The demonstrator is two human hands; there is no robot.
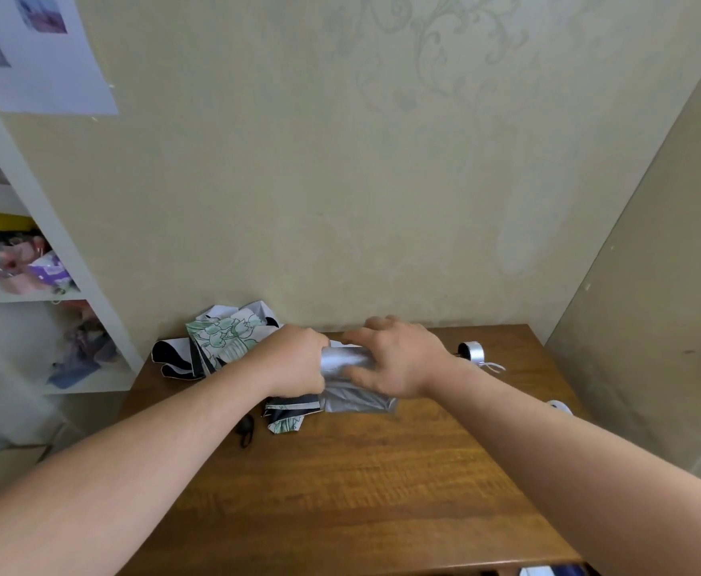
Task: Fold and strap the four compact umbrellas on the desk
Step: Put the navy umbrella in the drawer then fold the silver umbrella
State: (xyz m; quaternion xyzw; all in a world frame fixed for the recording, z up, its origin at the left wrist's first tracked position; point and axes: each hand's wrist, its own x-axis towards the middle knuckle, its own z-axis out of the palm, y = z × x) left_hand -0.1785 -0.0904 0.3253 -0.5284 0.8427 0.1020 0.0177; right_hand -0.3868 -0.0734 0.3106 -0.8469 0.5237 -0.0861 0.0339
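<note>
A silver compact umbrella (pixel 346 361) is held above the wooden desk (pixel 361 471) near its far edge. My left hand (pixel 294 359) grips its left end, fingers curled round the rolled fabric. My right hand (pixel 398 359) wraps over its right part, thumb pressed on the silver cloth. Loose silver fabric (pixel 361 401) hangs below my hands. A white umbrella with green flower print and black lining (pixel 224 338) lies unfolded at the back left, partly under my left arm. A silver handle with a white cord (pixel 471 352) shows right of my right wrist.
A black strap loop (pixel 245 428) lies on the desk below my left forearm. A white shelf unit (pixel 49 259) with clutter stands at the left. The wall runs just behind the desk; another wall closes in the right side.
</note>
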